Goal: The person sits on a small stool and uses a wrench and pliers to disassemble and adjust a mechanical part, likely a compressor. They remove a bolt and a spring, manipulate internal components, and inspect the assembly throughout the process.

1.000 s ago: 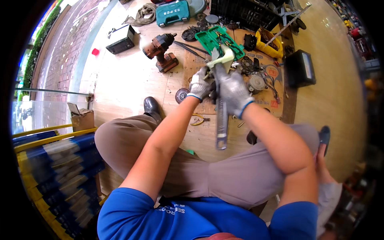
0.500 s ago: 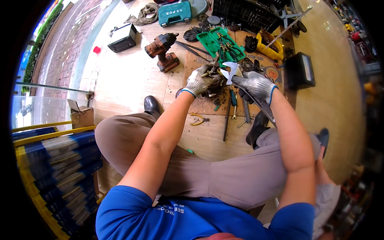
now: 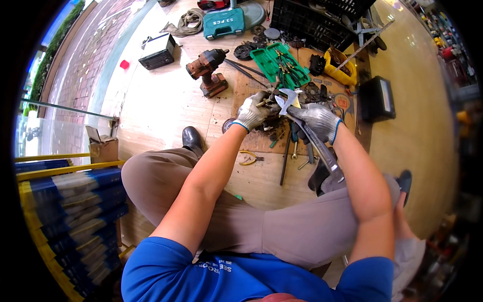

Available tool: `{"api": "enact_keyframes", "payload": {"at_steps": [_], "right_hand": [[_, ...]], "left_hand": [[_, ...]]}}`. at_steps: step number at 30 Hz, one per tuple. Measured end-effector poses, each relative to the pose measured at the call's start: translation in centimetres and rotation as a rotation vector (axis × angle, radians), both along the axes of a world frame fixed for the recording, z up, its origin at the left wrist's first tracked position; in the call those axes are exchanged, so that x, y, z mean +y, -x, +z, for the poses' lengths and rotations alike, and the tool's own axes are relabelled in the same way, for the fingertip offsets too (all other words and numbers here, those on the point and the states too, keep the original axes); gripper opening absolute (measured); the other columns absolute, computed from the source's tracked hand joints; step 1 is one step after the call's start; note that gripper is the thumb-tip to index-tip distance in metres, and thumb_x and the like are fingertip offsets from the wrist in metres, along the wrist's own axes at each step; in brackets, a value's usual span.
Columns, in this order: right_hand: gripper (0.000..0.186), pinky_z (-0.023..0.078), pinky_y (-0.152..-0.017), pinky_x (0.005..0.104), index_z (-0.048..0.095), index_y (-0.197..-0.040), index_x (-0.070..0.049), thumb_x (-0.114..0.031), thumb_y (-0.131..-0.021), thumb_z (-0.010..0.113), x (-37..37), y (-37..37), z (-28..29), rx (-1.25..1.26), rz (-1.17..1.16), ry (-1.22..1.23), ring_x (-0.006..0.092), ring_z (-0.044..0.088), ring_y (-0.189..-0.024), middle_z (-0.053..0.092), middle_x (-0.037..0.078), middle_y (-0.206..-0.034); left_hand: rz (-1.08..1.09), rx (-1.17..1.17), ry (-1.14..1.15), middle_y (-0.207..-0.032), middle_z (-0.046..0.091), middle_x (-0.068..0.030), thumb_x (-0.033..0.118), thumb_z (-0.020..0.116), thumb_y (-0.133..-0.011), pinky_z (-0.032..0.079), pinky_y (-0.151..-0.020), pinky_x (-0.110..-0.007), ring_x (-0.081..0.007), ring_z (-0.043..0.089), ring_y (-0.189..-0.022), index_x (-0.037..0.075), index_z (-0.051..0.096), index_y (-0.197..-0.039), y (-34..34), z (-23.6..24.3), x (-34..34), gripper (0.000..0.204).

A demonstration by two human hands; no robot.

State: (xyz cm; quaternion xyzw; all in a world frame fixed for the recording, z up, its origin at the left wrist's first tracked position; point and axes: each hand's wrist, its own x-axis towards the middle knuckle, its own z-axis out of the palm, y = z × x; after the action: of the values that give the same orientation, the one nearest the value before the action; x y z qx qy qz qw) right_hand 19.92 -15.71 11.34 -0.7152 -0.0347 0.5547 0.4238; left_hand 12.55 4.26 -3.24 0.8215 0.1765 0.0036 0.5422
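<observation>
My left hand (image 3: 253, 110), in a greyish-white work glove, is closed on a dark, greasy metal part (image 3: 272, 122) with a brass-coloured stub near the fingertips. My gloved right hand (image 3: 320, 121) grips a large adjustable wrench (image 3: 322, 150). Its pale jaws point up and left beside the part; whether they touch it, I cannot tell. The long handle slants down under my right wrist. Below the hands lie a long dark bar (image 3: 285, 163), yellow-handled pliers (image 3: 249, 158) and several hand tools, on and beside a stained brown board (image 3: 239, 100).
A cordless impact wrench (image 3: 207, 70) stands left of the board. Beyond my hands lie an open green tool case (image 3: 261, 61) and a yellow tub (image 3: 333, 73). A black box (image 3: 376, 103) sits right, a black crate (image 3: 309, 26) at the back. Another person's foot (image 3: 404, 182) is at right.
The wrench has swung: its handle end now shows lower, clear of my right forearm, and its jaws sit slightly lower and further left. My left hand keeps its hold on the part.
</observation>
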Motion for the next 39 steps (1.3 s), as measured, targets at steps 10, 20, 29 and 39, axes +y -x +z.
{"api": "enact_keyframes", "payload": {"at_steps": [10, 20, 29, 39], "right_hand": [[0.041, 0.048, -0.044, 0.0322, 0.057, -0.090, -0.007, -0.047, -0.095, 0.063, 1.4, 3.0, -1.2, -0.039, -0.210, -0.091, 0.0165, 0.057, -0.049, 0.062, 0.006, -0.068], [0.045, 0.048, -0.047, 0.0337, 0.060, -0.086, -0.004, -0.048, -0.096, 0.059, 3.2, 5.9, -1.0, 0.007, -0.378, -0.095, 0.0175, 0.054, -0.050, 0.059, 0.006, -0.066], [0.048, 0.044, -0.047, 0.0331, 0.058, -0.078, -0.009, -0.055, -0.093, 0.061, 8.1, 7.5, -9.5, 0.161, -0.860, -0.439, 0.0172, 0.056, -0.051, 0.054, 0.003, -0.062], [0.041, 0.047, -0.049, 0.0283, 0.063, -0.092, -0.005, -0.046, -0.094, 0.065, -0.9, 3.0, 0.6, -0.214, -0.081, -0.079, 0.0136, 0.055, -0.051, 0.060, 0.004, -0.068]], "left_hand": [[0.025, 0.020, -0.142, -0.102, 0.072, -0.0155, 0.031, 0.076, -0.083, 0.054, -0.083, -0.040, -0.0304, 0.069, -0.097, 0.011, 0.064, -0.111, 0.2, 1.1, -0.4, 0.037], [0.115, -0.161, -0.200, -0.100, 0.072, -0.0169, 0.029, 0.074, -0.083, 0.055, -0.078, -0.042, -0.0347, 0.070, -0.093, 0.010, 0.061, -0.114, 0.6, -1.5, -1.8, 0.038], [0.352, -0.144, 0.010, -0.107, 0.070, -0.0183, 0.052, 0.053, -0.095, 0.053, -0.082, -0.046, -0.0375, 0.068, -0.099, 0.016, 0.062, -0.122, -1.8, -1.1, -6.1, 0.046], [-0.023, 0.025, -0.054, -0.107, 0.072, -0.0131, 0.045, 0.077, -0.080, 0.053, -0.087, -0.039, -0.0296, 0.069, -0.102, 0.012, 0.065, -0.118, -0.2, 0.7, -0.3, 0.052]]}}
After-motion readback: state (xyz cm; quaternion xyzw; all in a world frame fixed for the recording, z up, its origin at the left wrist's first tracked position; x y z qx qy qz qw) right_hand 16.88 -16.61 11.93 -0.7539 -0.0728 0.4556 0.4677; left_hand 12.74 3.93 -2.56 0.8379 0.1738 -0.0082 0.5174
